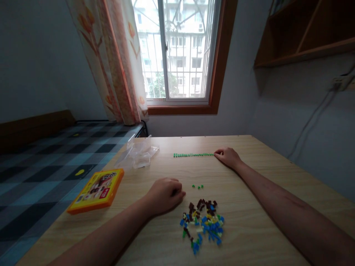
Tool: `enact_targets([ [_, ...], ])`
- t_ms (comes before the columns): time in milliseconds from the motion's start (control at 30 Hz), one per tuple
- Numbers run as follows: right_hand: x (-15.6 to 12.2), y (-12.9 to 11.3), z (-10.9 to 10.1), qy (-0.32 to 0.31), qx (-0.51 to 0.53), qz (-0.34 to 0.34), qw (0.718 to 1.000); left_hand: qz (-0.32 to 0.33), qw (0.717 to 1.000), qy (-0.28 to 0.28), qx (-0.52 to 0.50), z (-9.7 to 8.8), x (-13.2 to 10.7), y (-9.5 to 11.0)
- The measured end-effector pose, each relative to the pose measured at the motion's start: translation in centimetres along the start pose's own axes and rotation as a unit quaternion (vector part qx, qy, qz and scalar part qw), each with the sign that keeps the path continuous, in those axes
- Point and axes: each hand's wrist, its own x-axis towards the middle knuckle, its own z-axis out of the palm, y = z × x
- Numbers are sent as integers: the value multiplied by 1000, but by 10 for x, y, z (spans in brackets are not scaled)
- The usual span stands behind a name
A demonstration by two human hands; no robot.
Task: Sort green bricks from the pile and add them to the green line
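Note:
A line of small green building bricks [191, 155] runs across the far part of the table. At its right end my right hand [227, 156] has thumb and fingertips pinched on a tiny green brick, mostly covered by the fingers. My left hand [166, 195] rests on the tabletop with its fingers curled in, and no piece shows in it. Just right of it lie three loose green bricks [198, 187]. Closer to me is a mixed heap of bricks [212, 227] in blue, brown, yellow, cream and green.
An orange and yellow box [97, 192] lies at the table's left edge. Behind it sits crumpled clear plastic packaging [141, 155]. A bed with a checked cover [94, 138] stands left of the wooden table [249, 221]; a wall borders it on the right.

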Motion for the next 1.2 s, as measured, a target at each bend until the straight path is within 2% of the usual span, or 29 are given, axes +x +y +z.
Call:
enact_targets([
  [1200,-3,6,0,23,35,-47,998,15,1000,6,-6,0,-3,-2],
])
